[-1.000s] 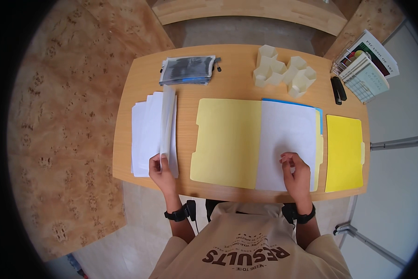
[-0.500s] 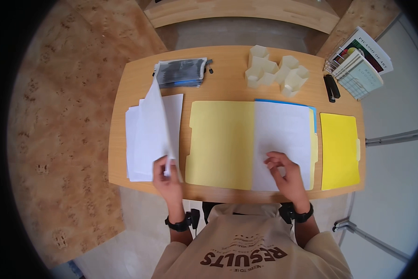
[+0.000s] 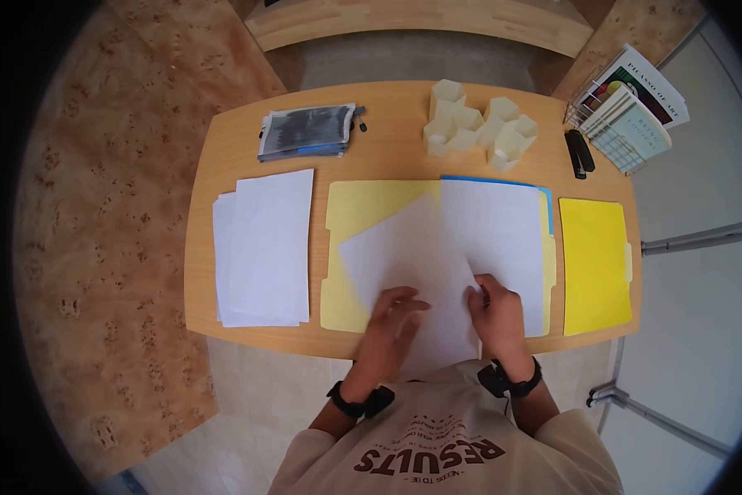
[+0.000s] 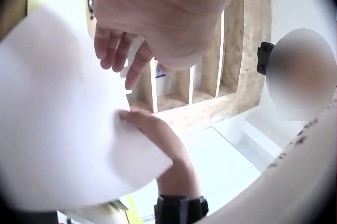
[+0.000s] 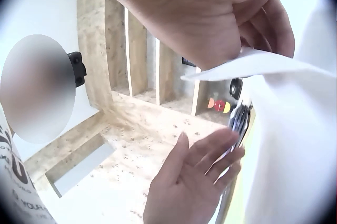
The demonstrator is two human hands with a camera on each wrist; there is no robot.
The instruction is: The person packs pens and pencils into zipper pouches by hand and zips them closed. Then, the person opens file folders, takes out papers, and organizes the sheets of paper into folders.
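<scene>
A white sheet of paper (image 3: pixel 420 272) is held at a slant over the cream folder (image 3: pixel 343 198), which lies spread out on the table. My right hand (image 3: pixel 496 318) pinches the sheet's right edge between thumb and fingers, as the right wrist view also shows. On the other side, my left hand (image 3: pixel 391 334) hovers over the sheet's near part; its fingers (image 5: pixel 210 150) are loosely extended and grip nothing. White paper with a blue edge (image 3: pixel 499 247) lies on the folder's right half, partly covered by the right hand.
Left on the table (image 3: pixel 222 148) lies a stack of white paper (image 3: pixel 263 256). A zip pouch (image 3: pixel 305 132) and hexagonal holders (image 3: pixel 453 128) sit along the back. To the right are a yellow folder (image 3: pixel 595 264), a stapler (image 3: pixel 579 155) and a wire rack of books (image 3: pixel 626 124).
My left hand has brought the sheet from the stack rightward over the folder and released it. The right hand has taken hold of the sheet's right edge.
</scene>
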